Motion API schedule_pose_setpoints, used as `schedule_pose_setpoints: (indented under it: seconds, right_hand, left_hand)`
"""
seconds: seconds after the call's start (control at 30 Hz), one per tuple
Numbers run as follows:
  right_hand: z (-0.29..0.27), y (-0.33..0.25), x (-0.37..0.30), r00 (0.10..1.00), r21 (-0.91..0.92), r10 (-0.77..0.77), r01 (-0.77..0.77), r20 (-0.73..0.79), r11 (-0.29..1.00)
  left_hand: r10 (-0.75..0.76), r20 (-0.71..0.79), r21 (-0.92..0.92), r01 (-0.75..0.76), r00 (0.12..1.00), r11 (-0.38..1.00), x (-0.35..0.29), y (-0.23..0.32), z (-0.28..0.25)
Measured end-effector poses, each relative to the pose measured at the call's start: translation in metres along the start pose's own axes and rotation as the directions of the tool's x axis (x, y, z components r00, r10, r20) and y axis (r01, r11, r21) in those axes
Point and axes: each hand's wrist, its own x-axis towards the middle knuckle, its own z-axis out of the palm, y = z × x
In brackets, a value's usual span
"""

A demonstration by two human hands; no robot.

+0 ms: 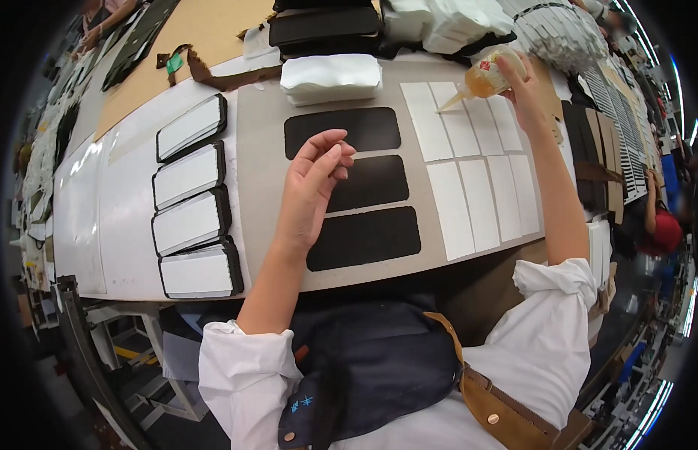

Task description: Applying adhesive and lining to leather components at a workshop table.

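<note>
My right hand grips a clear squeeze bottle of amber liquid, tilted with its long nozzle pointing down and left. The nozzle tip is at the far row of white rectangular strips; whether it touches a strip I cannot tell. The strips lie side by side in two rows. My left hand hovers over three black rounded panels, partly hiding the upper two. Its fingers are loosely curled, thumb apart from the index finger, with nothing visible in them. The panels lie one behind another on a grey board.
On the left, several stacks of white pieces with black backing form a column. A pile of white sheets stands behind the panels, with black stacks beyond. Brown strips lie right. Other people work near the edges.
</note>
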Motion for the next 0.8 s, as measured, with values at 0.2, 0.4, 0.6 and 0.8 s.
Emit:
schedule_pose_setpoints:
  seconds: [0.2, 0.4, 0.6, 0.8]
  right_hand:
    - [-0.008, -0.005, -0.025, 0.998, 0.018, 0.043, -0.044, 0.039, 0.999]
    - [-0.023, 0.002, -0.051, 0.995, 0.064, 0.070, -0.074, 0.073, 0.995]
    - [-0.034, -0.001, -0.048, 0.989, 0.290, 0.117, -0.138, 0.088, 0.947]
    - [-0.023, 0.007, 0.001, 0.991, 0.162, -0.092, 0.108, -0.098, 0.981]
  left_hand:
    - [-0.010, -0.006, 0.006, 0.010, 1.000, 1.000, 0.000, 0.001, 0.001]
    - [-0.007, -0.019, 0.020, 0.007, 1.000, 1.000, -0.001, 0.001, 0.002]
    - [0.000, 0.011, 0.004, 0.000, 1.000, 1.000, -0.002, 0.000, 0.000]
    - [0.000, 0.008, 0.010, 0.000, 1.000, 1.000, 0.001, -0.001, 0.000]
